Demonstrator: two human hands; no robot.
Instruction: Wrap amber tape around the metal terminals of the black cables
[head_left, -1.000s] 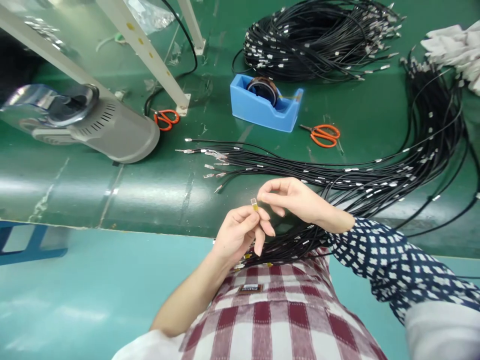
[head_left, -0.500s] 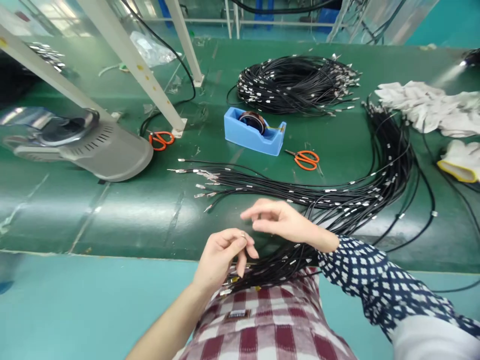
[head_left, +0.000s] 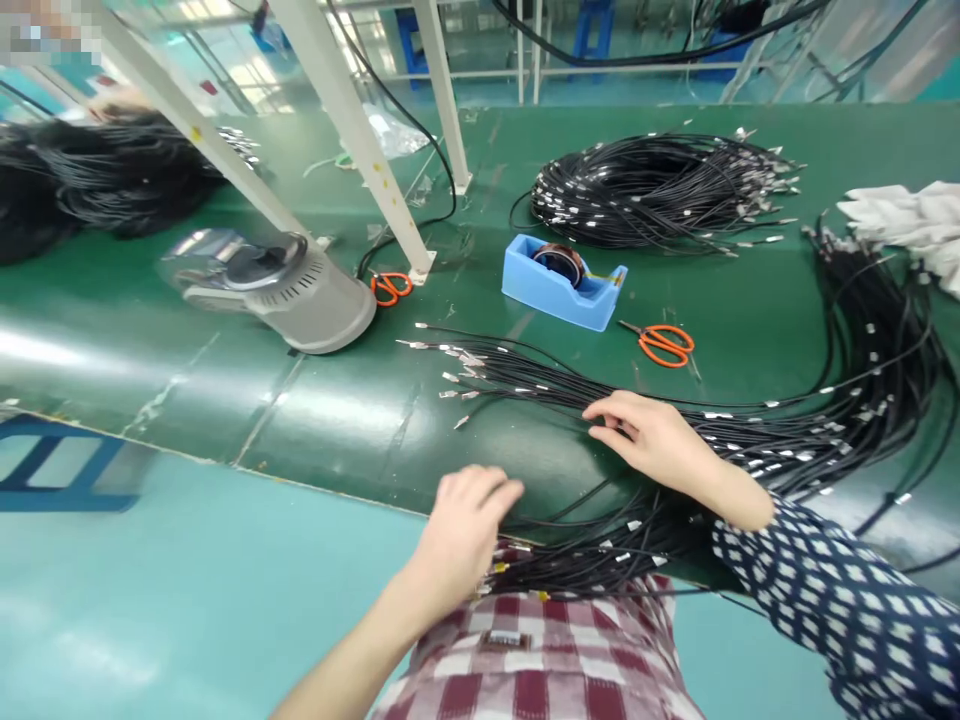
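Note:
My left hand [head_left: 466, 535] is just above the table's front edge, loosely curled with its fingers a little apart and no object visible in it. Below it, a bundle of black cables [head_left: 600, 565] lies across the checked apron. My right hand [head_left: 664, 440] reaches over the edge of another bundle of thin black cables [head_left: 540, 382]; a gap shows between thumb and forefinger, and I see nothing gripped. Silvery ends of this bundle fan out to the left, and white labels dot the cables.
Behind the cables stand a blue tape dispenser [head_left: 559, 290] and orange scissors [head_left: 666, 345]. A coiled cable bundle [head_left: 652, 190] lies farther back. To the left are a grey device [head_left: 311, 300], second scissors [head_left: 391, 288] and white posts [head_left: 360, 130]. White gloves [head_left: 907, 220] lie right.
The view has swung left. My right hand has moved right and now reaches over the upper cable bundle, farther from my left. My left hand has turned, its back now facing up.

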